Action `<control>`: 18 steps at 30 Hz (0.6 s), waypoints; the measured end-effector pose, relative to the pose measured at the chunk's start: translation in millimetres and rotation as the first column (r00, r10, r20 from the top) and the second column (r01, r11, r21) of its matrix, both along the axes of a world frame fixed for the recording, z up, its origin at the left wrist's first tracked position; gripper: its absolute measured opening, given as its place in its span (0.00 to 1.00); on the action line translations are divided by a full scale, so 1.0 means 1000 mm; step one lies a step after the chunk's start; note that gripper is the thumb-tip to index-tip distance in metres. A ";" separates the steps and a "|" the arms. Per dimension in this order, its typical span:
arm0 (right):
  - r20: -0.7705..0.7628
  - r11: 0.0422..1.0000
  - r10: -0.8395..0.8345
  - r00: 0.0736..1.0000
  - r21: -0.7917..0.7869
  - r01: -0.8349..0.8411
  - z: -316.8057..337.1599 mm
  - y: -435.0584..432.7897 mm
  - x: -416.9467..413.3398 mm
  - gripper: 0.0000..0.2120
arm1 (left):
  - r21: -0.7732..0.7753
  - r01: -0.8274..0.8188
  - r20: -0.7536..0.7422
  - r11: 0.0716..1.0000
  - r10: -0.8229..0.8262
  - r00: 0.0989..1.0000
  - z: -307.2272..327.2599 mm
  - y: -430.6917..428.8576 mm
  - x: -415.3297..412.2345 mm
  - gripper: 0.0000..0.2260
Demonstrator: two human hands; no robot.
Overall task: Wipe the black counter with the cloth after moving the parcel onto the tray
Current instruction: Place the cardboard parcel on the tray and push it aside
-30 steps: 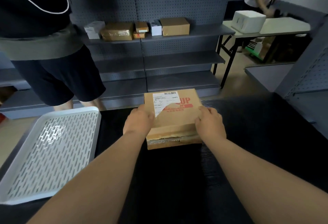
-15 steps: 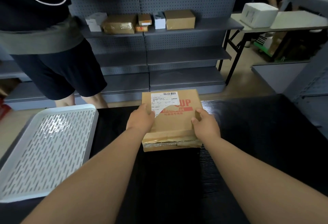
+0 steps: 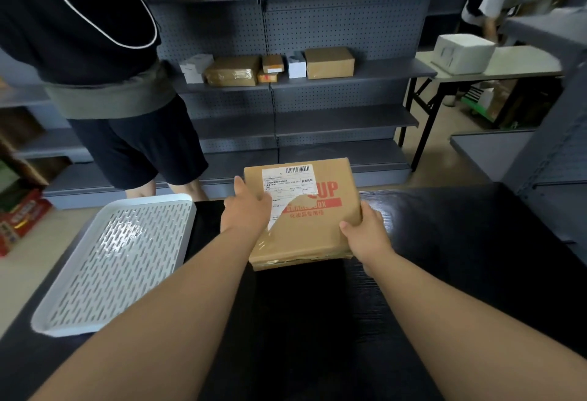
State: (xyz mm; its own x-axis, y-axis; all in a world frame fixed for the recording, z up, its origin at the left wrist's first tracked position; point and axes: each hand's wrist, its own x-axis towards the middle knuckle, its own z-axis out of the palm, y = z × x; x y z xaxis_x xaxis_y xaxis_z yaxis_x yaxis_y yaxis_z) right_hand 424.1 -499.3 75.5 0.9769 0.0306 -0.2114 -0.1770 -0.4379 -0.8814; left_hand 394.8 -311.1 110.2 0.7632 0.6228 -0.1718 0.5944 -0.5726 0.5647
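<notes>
The parcel (image 3: 311,229) is a flat brown cardboard box with red print and a torn white shipping label. It is held a little above the black counter (image 3: 460,241), tilted up at its far edge. My left hand (image 3: 246,210) grips its left side and my right hand (image 3: 365,229) grips its right near corner. The white slotted tray (image 3: 111,260) lies on the counter's left end, with nothing on it. No cloth is in view.
A person in dark shorts (image 3: 127,146) stands just beyond the counter, behind the tray. Grey shelving (image 3: 317,82) with cardboard boxes lines the back. A folding table (image 3: 508,63) with a white box stands at the right, where another person bends over.
Both hands have lifted the parcel off the counter and tilted its far edge up. My left hand has slid further along its left side.
</notes>
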 end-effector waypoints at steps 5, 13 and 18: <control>0.086 0.991 0.121 0.989 0.044 -0.125 0.016 -0.010 -0.019 0.22 | -0.073 -0.083 0.015 0.994 0.084 0.996 0.013 0.004 -0.026 0.37; 0.113 0.973 0.155 0.981 0.153 -0.172 0.033 -0.009 -0.044 0.25 | -0.323 -0.121 0.031 0.939 0.139 0.990 0.024 0.005 -0.075 0.30; 0.130 0.950 0.031 0.991 0.304 -0.069 0.042 -0.003 -0.052 0.20 | -0.344 -0.157 0.163 0.926 0.224 0.961 0.025 -0.002 -0.103 0.23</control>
